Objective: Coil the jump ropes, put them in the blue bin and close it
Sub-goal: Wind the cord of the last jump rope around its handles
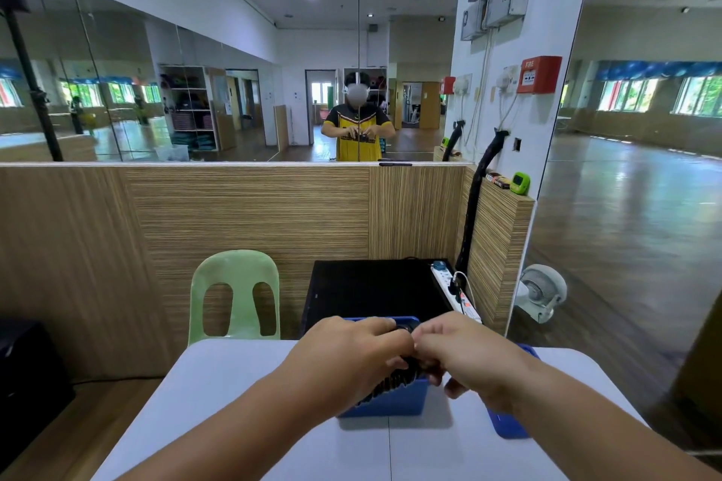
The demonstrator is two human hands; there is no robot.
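Note:
A blue bin point(394, 400) stands open on the white table point(218, 402), right under my hands. My left hand point(351, 353) grips a bundle of coiled black jump rope point(390, 383) just above the bin. My right hand point(457, 349) meets it from the right, fingers pinching the same rope. Most of the rope is hidden by both hands. The blue lid point(508, 428) lies on the table to the right of the bin, partly covered by my right forearm.
A green plastic chair point(234, 293) stands behind the table on the left. A black box point(375, 289) with a white power strip point(455, 293) sits behind the bin. A wood-panelled wall and mirrors rise beyond. A white fan point(541, 291) stands on the floor at right.

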